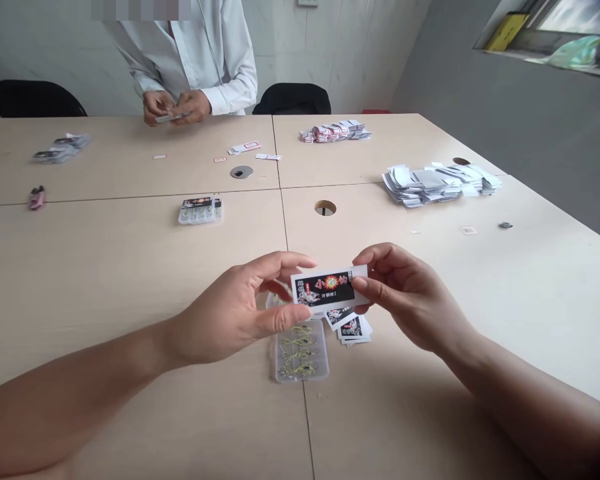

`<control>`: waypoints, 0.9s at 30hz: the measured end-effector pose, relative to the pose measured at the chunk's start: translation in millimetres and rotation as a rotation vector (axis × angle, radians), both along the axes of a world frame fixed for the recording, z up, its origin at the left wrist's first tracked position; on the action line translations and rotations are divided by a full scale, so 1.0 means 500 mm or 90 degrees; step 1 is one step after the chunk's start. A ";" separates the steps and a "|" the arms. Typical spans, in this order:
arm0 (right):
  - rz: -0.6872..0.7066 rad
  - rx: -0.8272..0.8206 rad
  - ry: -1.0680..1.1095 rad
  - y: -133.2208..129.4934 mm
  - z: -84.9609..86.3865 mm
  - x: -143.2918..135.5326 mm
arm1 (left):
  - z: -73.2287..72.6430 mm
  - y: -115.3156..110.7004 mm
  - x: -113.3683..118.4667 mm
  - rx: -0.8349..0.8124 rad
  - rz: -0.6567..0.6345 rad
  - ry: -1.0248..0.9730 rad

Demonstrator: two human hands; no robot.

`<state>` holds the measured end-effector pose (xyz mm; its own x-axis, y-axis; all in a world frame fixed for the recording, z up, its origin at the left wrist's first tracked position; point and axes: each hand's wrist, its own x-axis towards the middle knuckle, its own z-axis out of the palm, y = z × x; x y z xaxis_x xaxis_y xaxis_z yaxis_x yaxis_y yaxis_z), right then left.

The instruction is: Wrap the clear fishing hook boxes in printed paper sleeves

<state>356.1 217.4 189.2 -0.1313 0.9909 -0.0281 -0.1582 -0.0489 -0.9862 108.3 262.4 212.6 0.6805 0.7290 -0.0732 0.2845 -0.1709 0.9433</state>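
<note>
Pinching one end between thumb and fingers, the right hand (410, 297) holds a rectangular, white-bordered, black-printed paper label (325, 291); the left hand (245, 300) curves around its other end, though whether that thumb presses is hard to tell. Below sits a clear plastic box of yellow-green cords (303, 350), beside loose matching labels (354, 329). A slack right pinch could drop the held label among them; squeezing both ends might crease it. Beyond lies a heap of white paper slips (437, 183), then a co-worker's hands (193, 107).
</note>
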 end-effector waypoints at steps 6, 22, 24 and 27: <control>0.039 -0.002 0.000 -0.020 0.006 -0.012 | 0.018 -0.014 0.001 -0.159 0.044 -0.094; 0.066 0.084 -0.064 -0.052 0.009 -0.061 | 0.008 -0.025 0.011 -0.085 -0.017 -0.101; 0.051 0.095 -0.063 -0.054 0.009 -0.064 | 0.007 -0.027 0.009 -0.054 -0.012 -0.100; 0.048 0.126 -0.111 -0.058 0.012 -0.061 | 0.007 -0.032 0.008 -0.005 0.016 -0.089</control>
<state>325.7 188.4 195.1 -0.2154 0.9669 0.1366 0.0111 0.1423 -0.9898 112.6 246.3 216.2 0.6666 0.7452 0.0152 0.1538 -0.1575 0.9755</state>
